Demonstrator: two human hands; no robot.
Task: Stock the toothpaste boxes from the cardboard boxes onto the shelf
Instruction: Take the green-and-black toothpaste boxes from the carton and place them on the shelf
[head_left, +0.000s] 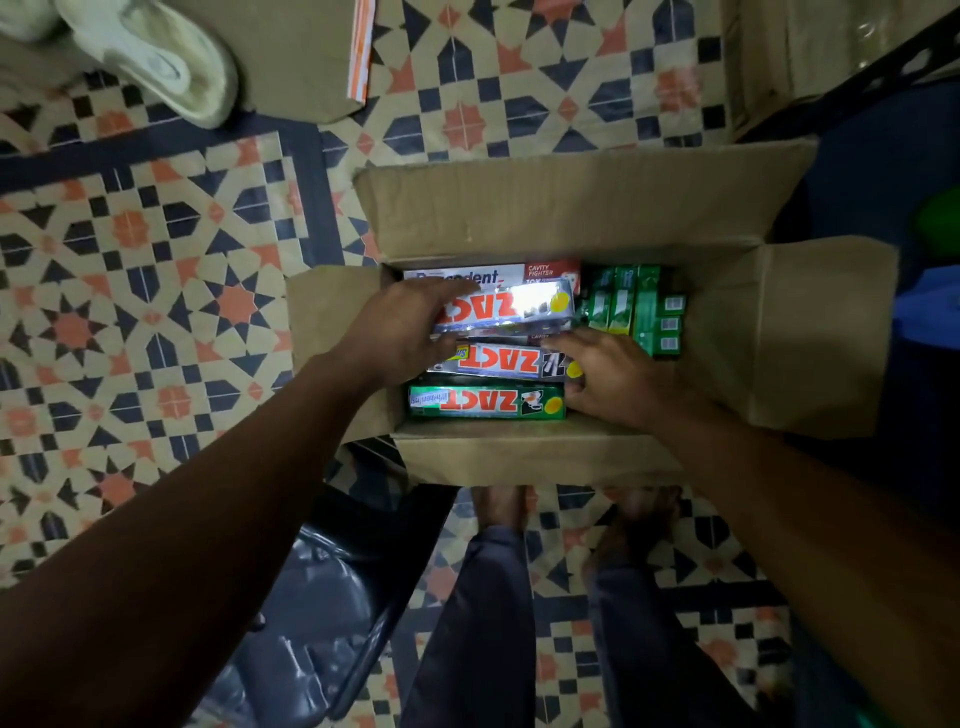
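Toothpaste boxes (485, 402) sit tight, so the top silver box (519, 306), gripped at one end by the left hand (405, 332), may slip or drag neighbours askew. The right hand (615, 382) spreads over the next silver box (506, 362), grip unclear. All lie in the open cardboard box (571, 208), green packs (641, 312) upright at its right.

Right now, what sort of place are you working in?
Probably a small shop's stockroom or back area: an open cardboard box full of Zact toothpaste boxes sits on a patterned tile floor, with another carton behind it.
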